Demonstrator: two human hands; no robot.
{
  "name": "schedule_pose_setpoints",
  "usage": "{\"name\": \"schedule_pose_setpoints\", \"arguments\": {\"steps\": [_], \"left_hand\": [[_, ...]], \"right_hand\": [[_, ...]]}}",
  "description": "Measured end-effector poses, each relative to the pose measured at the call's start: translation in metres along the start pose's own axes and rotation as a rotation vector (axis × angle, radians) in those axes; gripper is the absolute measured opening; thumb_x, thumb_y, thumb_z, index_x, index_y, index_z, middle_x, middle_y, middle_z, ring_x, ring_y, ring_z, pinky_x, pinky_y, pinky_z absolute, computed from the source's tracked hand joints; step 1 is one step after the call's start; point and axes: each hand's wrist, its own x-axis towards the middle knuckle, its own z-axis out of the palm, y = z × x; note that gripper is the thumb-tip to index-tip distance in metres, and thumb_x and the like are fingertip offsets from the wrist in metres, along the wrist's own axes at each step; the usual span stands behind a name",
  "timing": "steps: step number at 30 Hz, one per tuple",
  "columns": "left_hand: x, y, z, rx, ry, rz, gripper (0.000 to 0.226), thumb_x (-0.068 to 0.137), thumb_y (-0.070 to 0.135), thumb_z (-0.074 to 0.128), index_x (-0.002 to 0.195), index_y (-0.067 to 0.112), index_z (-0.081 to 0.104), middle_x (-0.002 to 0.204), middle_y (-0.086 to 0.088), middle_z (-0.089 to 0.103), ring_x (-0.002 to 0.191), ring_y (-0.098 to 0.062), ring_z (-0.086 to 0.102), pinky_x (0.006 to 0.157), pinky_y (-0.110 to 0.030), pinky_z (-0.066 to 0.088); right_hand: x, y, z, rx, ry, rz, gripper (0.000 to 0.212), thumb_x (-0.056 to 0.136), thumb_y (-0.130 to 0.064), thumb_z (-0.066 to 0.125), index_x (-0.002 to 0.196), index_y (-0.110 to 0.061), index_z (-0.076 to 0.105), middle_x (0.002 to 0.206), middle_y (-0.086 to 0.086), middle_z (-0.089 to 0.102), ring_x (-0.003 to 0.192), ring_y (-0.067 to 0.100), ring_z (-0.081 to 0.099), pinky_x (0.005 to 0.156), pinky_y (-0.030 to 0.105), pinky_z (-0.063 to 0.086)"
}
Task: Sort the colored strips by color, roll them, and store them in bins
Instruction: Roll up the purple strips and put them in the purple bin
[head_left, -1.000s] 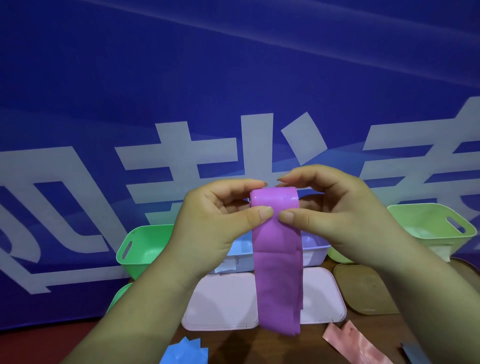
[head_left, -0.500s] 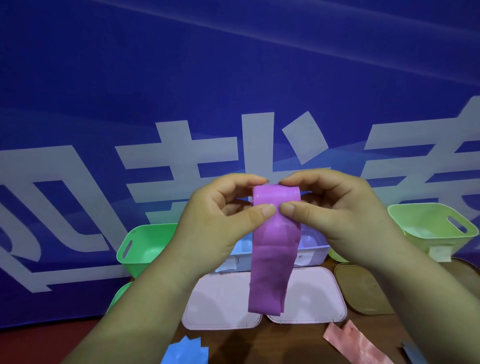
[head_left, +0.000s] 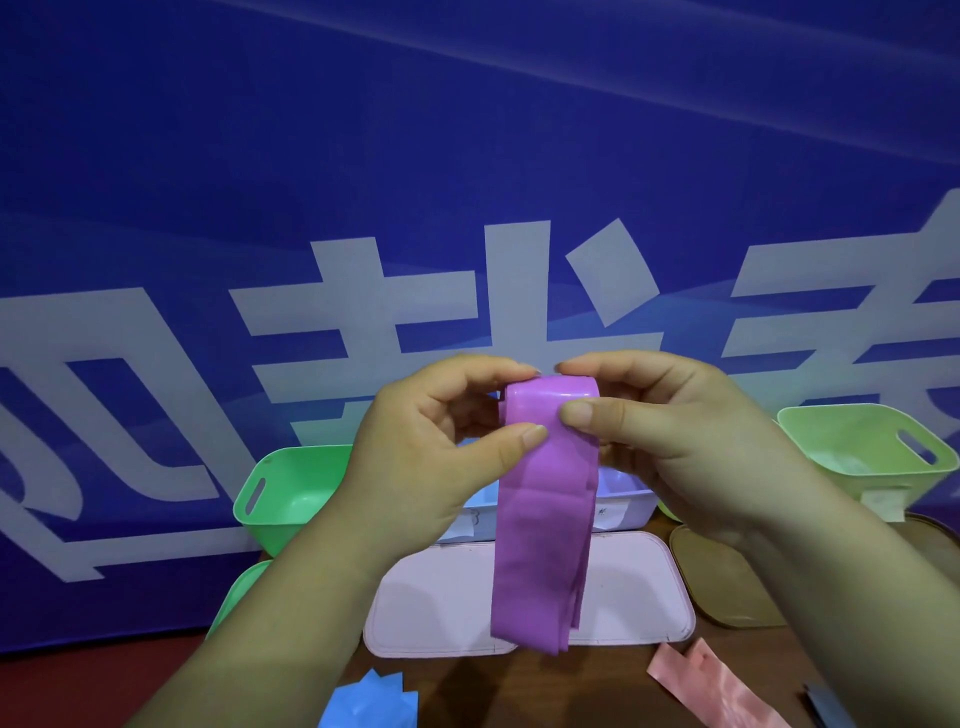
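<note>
A purple strip (head_left: 543, 530) hangs in front of me, its top end curled into a small roll between my fingers. My left hand (head_left: 431, 457) pinches the roll's left side and my right hand (head_left: 670, 441) pinches its right side, thumbs on the front. The loose tail hangs down over the pink lids. Behind stand a green bin (head_left: 283, 493) at left, a pale blue bin (head_left: 626, 501) in the middle, mostly hidden by my hands, and a light green bin (head_left: 857, 441) at right.
Two pink lids (head_left: 436, 603) lie side by side on the brown table, a tan lid (head_left: 727, 582) to their right. A blue strip (head_left: 371, 701) and a pink strip (head_left: 711, 686) lie near the front edge. A blue banner wall rises right behind the bins.
The roll at the top has grown and the hanging tail has become shorter and then swung back down. Both hands stay in about the same place.
</note>
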Motion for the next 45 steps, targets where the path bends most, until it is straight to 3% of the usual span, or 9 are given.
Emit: {"name": "schedule_pose_setpoints", "arguments": {"steps": [3, 6, 10, 16, 22, 28, 33, 40, 45], "left_hand": [[0.0, -0.001, 0.0, -0.012, 0.027, -0.007, 0.037, 0.07, 0.009, 0.079, 0.105, 0.021, 0.074, 0.102, -0.006, 0.075, 0.094, -0.034, 0.069, 0.085, -0.046, 0.06], [0.0, 0.001, 0.001, -0.045, 0.046, -0.033, 0.038, 0.068, 0.009, 0.086, 0.102, 0.021, 0.074, 0.099, -0.006, 0.076, 0.092, -0.032, 0.07, 0.08, -0.034, 0.061], [0.0, 0.004, 0.003, -0.109, 0.061, -0.079, 0.037, 0.064, 0.014, 0.077, 0.1, 0.019, 0.072, 0.1, -0.004, 0.076, 0.088, -0.019, 0.073, 0.075, -0.022, 0.058], [0.001, 0.005, 0.006, -0.174, 0.1, -0.138, 0.031, 0.075, -0.001, 0.075, 0.102, 0.015, 0.073, 0.094, -0.004, 0.078, 0.085, -0.014, 0.074, 0.073, -0.022, 0.058], [0.001, 0.007, 0.007, -0.132, 0.079, -0.145, 0.03, 0.079, 0.003, 0.074, 0.107, 0.014, 0.072, 0.096, -0.002, 0.077, 0.087, -0.013, 0.074, 0.072, -0.02, 0.057], [-0.001, 0.005, 0.003, -0.076, 0.016, -0.115, 0.045, 0.069, 0.022, 0.074, 0.114, 0.018, 0.068, 0.106, 0.003, 0.075, 0.098, -0.012, 0.071, 0.081, -0.023, 0.058], [-0.002, 0.003, 0.001, -0.032, -0.036, -0.081, 0.052, 0.078, 0.005, 0.08, 0.122, 0.026, 0.063, 0.115, 0.004, 0.071, 0.101, -0.018, 0.071, 0.084, -0.036, 0.061], [0.0, 0.003, 0.001, -0.005, 0.003, 0.027, 0.039, 0.075, 0.009, 0.077, 0.111, 0.022, 0.068, 0.111, -0.004, 0.07, 0.099, -0.03, 0.068, 0.084, -0.048, 0.06], [-0.002, 0.001, 0.001, -0.004, 0.032, 0.038, 0.035, 0.075, 0.011, 0.078, 0.108, 0.021, 0.071, 0.106, -0.006, 0.073, 0.095, -0.03, 0.07, 0.083, -0.046, 0.06]], "right_hand": [[0.001, -0.001, -0.001, -0.041, -0.034, 0.005, 0.04, 0.063, -0.021, 0.079, 0.103, -0.017, 0.074, 0.097, 0.008, 0.075, 0.085, 0.023, 0.073, 0.071, 0.028, 0.056], [0.0, -0.002, -0.003, -0.14, -0.047, -0.055, 0.036, 0.065, -0.023, 0.079, 0.101, -0.022, 0.074, 0.1, 0.003, 0.075, 0.088, 0.023, 0.073, 0.075, 0.031, 0.058], [-0.002, -0.001, -0.004, -0.298, -0.043, -0.149, 0.04, 0.065, -0.027, 0.081, 0.103, -0.031, 0.071, 0.108, -0.003, 0.071, 0.087, 0.034, 0.071, 0.084, 0.044, 0.06], [-0.004, 0.003, -0.007, -0.352, -0.067, -0.296, 0.039, 0.071, -0.023, 0.083, 0.106, -0.033, 0.069, 0.11, -0.004, 0.067, 0.086, 0.033, 0.07, 0.079, 0.049, 0.06], [-0.002, 0.008, -0.005, -0.339, -0.017, -0.321, 0.034, 0.073, -0.019, 0.08, 0.104, -0.03, 0.071, 0.102, 0.0, 0.071, 0.083, 0.041, 0.065, 0.075, 0.053, 0.058], [-0.001, 0.008, -0.005, -0.268, 0.01, -0.289, 0.034, 0.07, -0.016, 0.081, 0.102, -0.026, 0.073, 0.101, 0.002, 0.073, 0.085, 0.039, 0.068, 0.08, 0.048, 0.06], [-0.001, 0.004, -0.005, -0.256, 0.021, -0.268, 0.036, 0.07, -0.013, 0.08, 0.103, -0.022, 0.072, 0.099, 0.005, 0.073, 0.086, 0.036, 0.07, 0.08, 0.045, 0.06], [-0.002, -0.001, -0.002, -0.172, -0.006, -0.23, 0.034, 0.07, -0.011, 0.077, 0.103, -0.016, 0.073, 0.094, 0.002, 0.075, 0.086, 0.015, 0.073, 0.073, 0.022, 0.057], [-0.004, -0.001, -0.002, -0.177, -0.017, -0.221, 0.032, 0.072, -0.01, 0.076, 0.104, -0.014, 0.072, 0.089, 0.0, 0.075, 0.08, 0.011, 0.072, 0.069, 0.019, 0.056]]}}
